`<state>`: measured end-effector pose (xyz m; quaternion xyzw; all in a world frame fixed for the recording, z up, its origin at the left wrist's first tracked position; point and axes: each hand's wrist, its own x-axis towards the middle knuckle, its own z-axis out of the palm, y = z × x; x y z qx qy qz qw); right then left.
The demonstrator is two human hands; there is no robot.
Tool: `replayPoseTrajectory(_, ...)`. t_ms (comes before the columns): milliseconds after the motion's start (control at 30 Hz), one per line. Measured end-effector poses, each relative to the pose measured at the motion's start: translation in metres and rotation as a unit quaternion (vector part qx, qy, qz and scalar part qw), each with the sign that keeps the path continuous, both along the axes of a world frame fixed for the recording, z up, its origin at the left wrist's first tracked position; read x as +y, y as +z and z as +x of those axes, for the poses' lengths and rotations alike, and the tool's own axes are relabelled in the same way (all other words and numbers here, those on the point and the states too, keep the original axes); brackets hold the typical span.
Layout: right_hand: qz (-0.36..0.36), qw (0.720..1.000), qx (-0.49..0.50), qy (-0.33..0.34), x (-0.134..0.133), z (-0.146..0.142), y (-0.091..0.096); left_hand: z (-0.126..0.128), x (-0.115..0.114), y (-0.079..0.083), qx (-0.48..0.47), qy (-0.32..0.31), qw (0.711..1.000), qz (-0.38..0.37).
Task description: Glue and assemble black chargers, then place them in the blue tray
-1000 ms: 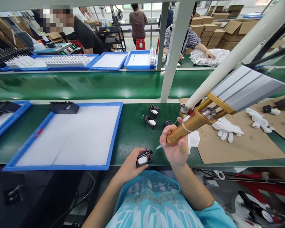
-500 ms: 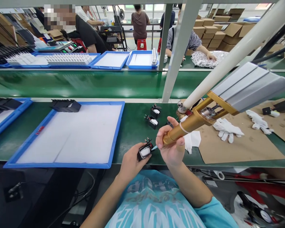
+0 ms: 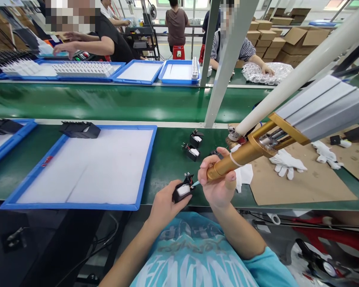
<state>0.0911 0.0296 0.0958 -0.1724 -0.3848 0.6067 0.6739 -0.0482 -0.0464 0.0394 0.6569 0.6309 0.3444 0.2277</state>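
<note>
My left hand (image 3: pixel 165 201) is closed around a small black plug housing (image 3: pixel 184 191) near the bench's front edge. Its open side faces up, showing a white block, with pins and red and black wires at the far end. My right hand (image 3: pixel 217 185) grips the gold barrel of a glue dispenser (image 3: pixel 237 159) hung on a white arm. The light-blue nozzle tip (image 3: pixel 195 183) points down-left and reaches the housing's right end; whether it touches cannot be made out. Two similar housings (image 3: pixel 192 152) lie beyond my hands, and another dark part sits partly behind the right hand.
On the left lies a blue-rimmed tray (image 3: pixel 139 187) with black housings (image 3: pixel 80 130) at its far corner. White gloves (image 3: pixel 288 162) rest on brown cardboard (image 3: pixel 305 187) at right. A metal post (image 3: pixel 219 79) rises ahead. Co-workers sit beyond the green belt (image 3: pixel 107 101).
The dispenser has shifted slightly right, and the nozzle stays at the housing. Both hands keep their holds. Across the belt, a co-worker's arm has come out over the trays.
</note>
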Motion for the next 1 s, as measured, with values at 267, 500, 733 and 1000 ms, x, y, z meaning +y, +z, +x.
replayPoseTrajectory(267,0.002,1.000,0.005,0.004,-0.002,-0.003,0.003,0.006,0.006,-0.009,-0.014,0.016,1.000,-0.020)
replayPoseTrajectory(500,-0.012,1.000,-0.002,0.017,-0.004,-0.012,0.006,0.020,0.013,-0.010,-0.074,0.010,0.997,-0.011)
replayPoseTrajectory(733,0.024,0.999,0.019,0.038,-0.006,-0.012,0.004,0.029,0.017,-0.009,-0.066,0.033,0.994,0.075)
replayPoseTrajectory(1000,-0.014,0.998,0.055,0.035,-0.001,-0.012,0.006,0.017,0.016,-0.012,-0.016,0.035,0.998,0.048)
